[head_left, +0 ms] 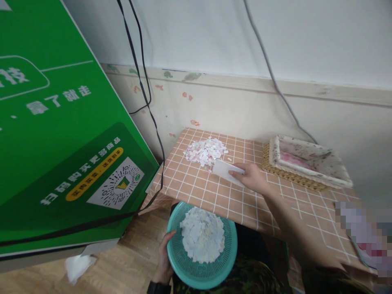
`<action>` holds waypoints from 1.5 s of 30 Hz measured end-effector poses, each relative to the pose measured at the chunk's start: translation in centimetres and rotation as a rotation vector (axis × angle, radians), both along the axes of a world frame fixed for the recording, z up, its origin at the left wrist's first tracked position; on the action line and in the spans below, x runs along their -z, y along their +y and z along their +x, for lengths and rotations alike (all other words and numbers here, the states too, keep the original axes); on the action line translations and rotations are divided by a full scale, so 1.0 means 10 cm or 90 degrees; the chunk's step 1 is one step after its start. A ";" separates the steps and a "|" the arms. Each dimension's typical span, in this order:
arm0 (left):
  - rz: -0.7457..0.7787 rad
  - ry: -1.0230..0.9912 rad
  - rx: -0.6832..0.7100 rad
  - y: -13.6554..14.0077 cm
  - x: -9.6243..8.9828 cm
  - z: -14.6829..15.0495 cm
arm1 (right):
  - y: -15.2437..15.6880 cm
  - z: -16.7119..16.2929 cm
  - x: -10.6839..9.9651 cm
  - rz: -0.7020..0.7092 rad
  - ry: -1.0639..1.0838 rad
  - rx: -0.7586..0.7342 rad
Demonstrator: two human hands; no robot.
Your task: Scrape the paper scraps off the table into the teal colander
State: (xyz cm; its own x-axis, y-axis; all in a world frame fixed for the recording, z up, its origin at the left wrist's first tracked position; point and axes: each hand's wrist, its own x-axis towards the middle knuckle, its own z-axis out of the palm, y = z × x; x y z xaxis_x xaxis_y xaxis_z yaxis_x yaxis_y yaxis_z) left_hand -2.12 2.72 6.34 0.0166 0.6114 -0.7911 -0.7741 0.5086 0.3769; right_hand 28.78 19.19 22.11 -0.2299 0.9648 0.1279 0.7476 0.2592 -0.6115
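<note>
My left hand (pixel 165 255) grips the rim of a round teal plastic basket (pixel 231 245) at the table's front edge. Inside the basket lies a heap of small white paper pieces (pixel 203 237). My right hand (pixel 249 176) is closed on a flat white card (pixel 225 169), held low over the tabletop. The card's far edge is close to a second pile of paper scraps (pixel 205 151), white with some pinkish ones, on the checked tablecloth. Whether the card touches the pile I cannot tell.
A woven basket with a patterned cloth lining (pixel 306 163) stands at the table's back right. On the left rises a large green printed panel (pixel 61 122), with a black cable (pixel 157 134) hanging before it. A white crumpled item (pixel 79 267) lies on the wooden floor.
</note>
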 end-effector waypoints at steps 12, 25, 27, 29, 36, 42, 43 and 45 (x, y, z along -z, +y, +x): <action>0.019 -0.013 0.002 -0.02 0.03 -0.03 | 0.01 -0.05 0.11 -0.017 0.063 0.007; 0.018 -0.005 -0.005 -0.02 0.03 -0.03 | 0.01 -0.06 0.07 0.034 -0.009 0.010; 0.019 0.000 0.000 -0.02 0.03 -0.03 | 0.00 -0.06 0.04 0.054 -0.030 0.011; 0.023 -0.006 0.004 -0.02 0.02 -0.03 | -0.01 -0.07 0.00 0.063 -0.041 0.007; 0.030 -0.028 -0.003 -0.02 0.07 -0.03 | -0.04 -0.12 0.02 0.055 -0.053 0.016; 0.021 -0.016 0.001 -0.02 0.03 -0.04 | -0.04 -0.12 0.06 0.042 -0.025 0.002; 0.020 -0.012 0.001 -0.02 0.02 -0.03 | -0.04 -0.12 0.07 0.044 -0.024 0.007; 0.017 -0.007 -0.001 -0.01 0.00 -0.02 | -0.04 -0.14 0.09 0.042 -0.020 0.005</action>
